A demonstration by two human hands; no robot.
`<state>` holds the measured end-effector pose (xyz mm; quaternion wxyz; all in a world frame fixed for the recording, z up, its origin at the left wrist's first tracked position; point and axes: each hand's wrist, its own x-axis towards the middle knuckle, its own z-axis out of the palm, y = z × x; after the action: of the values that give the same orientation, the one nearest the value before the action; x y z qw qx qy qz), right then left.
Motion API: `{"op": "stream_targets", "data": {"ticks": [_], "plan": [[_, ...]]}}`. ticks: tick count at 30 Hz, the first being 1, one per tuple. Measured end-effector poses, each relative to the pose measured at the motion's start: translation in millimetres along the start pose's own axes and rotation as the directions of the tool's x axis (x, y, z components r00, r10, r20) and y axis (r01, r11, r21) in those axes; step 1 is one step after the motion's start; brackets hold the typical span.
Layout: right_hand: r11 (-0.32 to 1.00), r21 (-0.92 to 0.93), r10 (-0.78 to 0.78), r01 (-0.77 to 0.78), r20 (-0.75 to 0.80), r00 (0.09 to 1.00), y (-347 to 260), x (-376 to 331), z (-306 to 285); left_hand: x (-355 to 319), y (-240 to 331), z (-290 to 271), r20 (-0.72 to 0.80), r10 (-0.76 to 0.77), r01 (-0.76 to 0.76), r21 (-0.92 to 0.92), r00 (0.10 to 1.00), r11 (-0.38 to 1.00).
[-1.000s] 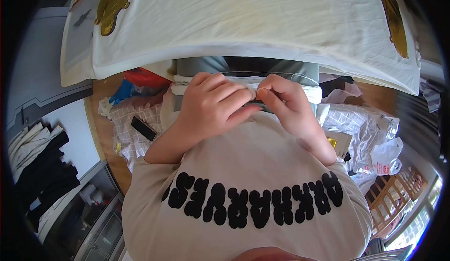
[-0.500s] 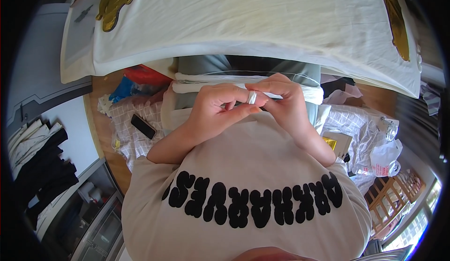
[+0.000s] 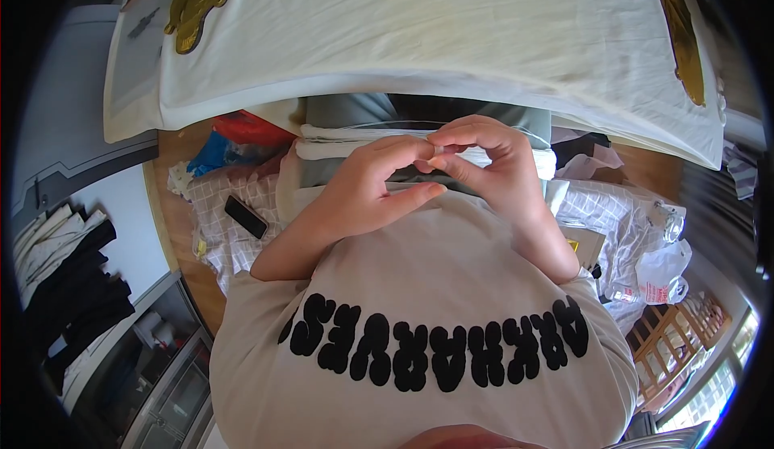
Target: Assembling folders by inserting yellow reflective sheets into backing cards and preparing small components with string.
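My left hand [image 3: 367,183] is held over my lap, its index finger stretched to the right and its thumb apart below. At that fingertip shows a small white loop of thread [image 3: 439,151]. My right hand [image 3: 508,167] pinches this thread between thumb and fingers, touching the left fingertip; the thread is partly hidden by the fingers. Just behind both hands, a thick hank of white thread [image 3: 322,150] lies across my knees, with a thin loose strand arching above it.
Ahead stands a table under a white cloth [image 3: 419,38] with gold shapes at both sides. A phone [image 3: 247,217] lies on checked fabric at left, near red and blue bags [image 3: 246,135]. At right are a clear plastic bag [image 3: 665,272] and a wooden rack [image 3: 673,344].
My left thumb has dropped away from the index finger. My right fingers have moved left and up onto the white thread, which now shows less at the left fingertip.
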<state>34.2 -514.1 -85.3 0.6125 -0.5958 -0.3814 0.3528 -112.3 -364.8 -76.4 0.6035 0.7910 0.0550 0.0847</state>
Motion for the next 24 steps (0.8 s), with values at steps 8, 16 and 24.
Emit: {"op": "stream_targets", "data": {"ticks": [8, 16, 24], "plan": [[0.968, -0.157, -0.182, 0.195, 0.096, 0.979, -6, 4, -1, -3, -8, 0, 0.074, -0.051, 0.056, -0.065, 0.996, 0.996], [0.945, -0.107, -0.270, 0.310, 0.285, 0.920, -3, 0, 5, -9, -3, 2, 0.235, -0.083, 0.109, -0.098, 0.969, 0.989], [0.961, -0.020, -0.250, 0.276, 0.365, 0.897, 0, 2, 5, -5, 4, -7, 0.272, -0.127, 0.139, -0.025, 0.954, 0.990]]}}
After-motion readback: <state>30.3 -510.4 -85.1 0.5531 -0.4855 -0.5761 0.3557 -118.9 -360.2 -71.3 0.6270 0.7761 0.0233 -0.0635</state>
